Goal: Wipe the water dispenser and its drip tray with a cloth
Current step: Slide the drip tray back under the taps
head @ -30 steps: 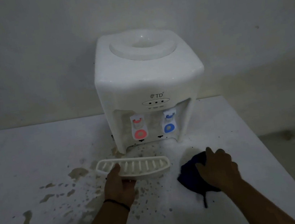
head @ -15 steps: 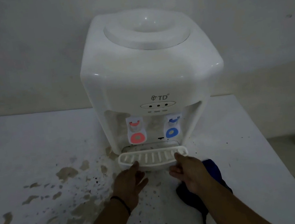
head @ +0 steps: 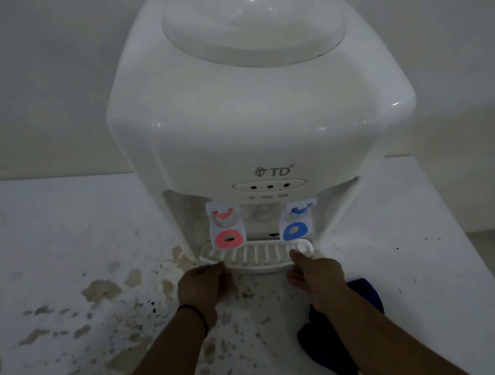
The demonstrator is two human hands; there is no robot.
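White water dispenser [head: 249, 117], red tap [head: 229, 238], blue tap [head: 295, 230], dark blue cloth [head: 332, 344], brown-stained white table [head: 57, 245].

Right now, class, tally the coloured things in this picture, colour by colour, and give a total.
White: 2, the water dispenser and its drip tray
Red: 1, the red tap
Blue: 2, the blue tap and the dark blue cloth lying under the right arm
Black: 1, the wristband on the left wrist
Total: 6

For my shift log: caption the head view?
Both hands, left and right, seat the drip tray under the water dispenser; cloth lies aside.
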